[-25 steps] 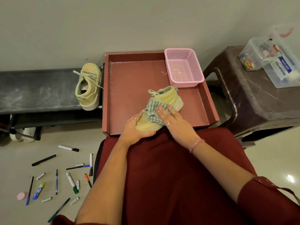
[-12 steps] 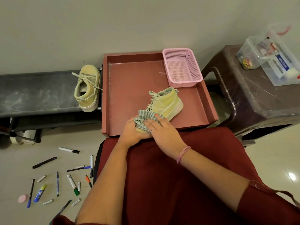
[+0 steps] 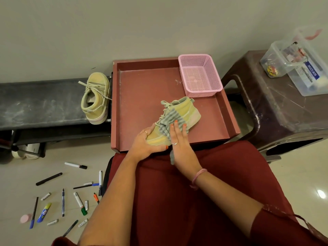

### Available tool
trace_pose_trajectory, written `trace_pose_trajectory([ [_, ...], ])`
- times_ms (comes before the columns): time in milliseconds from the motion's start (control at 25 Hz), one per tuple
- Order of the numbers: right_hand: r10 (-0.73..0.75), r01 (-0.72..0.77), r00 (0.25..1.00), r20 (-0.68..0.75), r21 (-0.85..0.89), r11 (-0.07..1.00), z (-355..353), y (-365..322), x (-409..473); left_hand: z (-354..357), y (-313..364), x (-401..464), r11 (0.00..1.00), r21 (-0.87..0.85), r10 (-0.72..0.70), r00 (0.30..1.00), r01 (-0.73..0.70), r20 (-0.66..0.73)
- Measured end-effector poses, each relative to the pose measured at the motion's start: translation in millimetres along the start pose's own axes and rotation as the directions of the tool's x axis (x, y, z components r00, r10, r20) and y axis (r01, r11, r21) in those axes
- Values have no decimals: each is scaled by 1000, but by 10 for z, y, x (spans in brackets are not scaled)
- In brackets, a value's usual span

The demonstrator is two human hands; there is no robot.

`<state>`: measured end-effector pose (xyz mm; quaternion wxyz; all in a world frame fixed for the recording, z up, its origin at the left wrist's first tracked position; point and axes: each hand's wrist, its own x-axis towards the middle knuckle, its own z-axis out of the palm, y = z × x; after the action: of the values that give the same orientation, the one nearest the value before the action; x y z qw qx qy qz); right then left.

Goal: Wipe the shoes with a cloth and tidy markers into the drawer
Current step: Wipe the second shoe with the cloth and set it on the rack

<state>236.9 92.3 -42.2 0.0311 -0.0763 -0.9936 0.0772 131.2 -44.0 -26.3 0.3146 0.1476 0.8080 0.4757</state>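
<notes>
Striped cloth (image 3: 170, 121) slid back up the shoe (image 3: 177, 119) from its toe, flat straight fingers of right hand (image 3: 179, 141) pressing it there, left hand (image 3: 143, 144) gripping the toe, inside the red drawer (image 3: 142, 96)

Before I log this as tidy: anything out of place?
Yes. Markers and pens lie scattered across the floor at the left, none in the drawer. The second shoe sits on the bench, overhanging its edge.
</notes>
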Motion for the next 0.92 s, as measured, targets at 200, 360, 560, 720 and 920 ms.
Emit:
trace_pose_trajectory([
  [200, -20, 21, 1000, 9, -80, 997, -266, 705, 230, -68, -18, 37, 999, -17, -29, 999, 30, 33],
  [360, 175, -175, 985, -6, 60, 983, -250, 640, 452, -74, -26, 48, 998, -37, -42, 999, 43, 23],
  [560, 510, -520, 845, 158, 464, 717, -334, 671, 646, -74, -55, 62, 999, 7, -48, 998, 48, 36],
  [720, 496, -545, 830, 254, 556, 628, -426, 715, 541, -171, -50, 121, 993, 121, -15, 998, 6, 68],
  [920, 495, -548, 820, 288, 644, 533, -411, 646, 298, -269, -44, 161, 968, 250, 30, 999, -26, -14],
])
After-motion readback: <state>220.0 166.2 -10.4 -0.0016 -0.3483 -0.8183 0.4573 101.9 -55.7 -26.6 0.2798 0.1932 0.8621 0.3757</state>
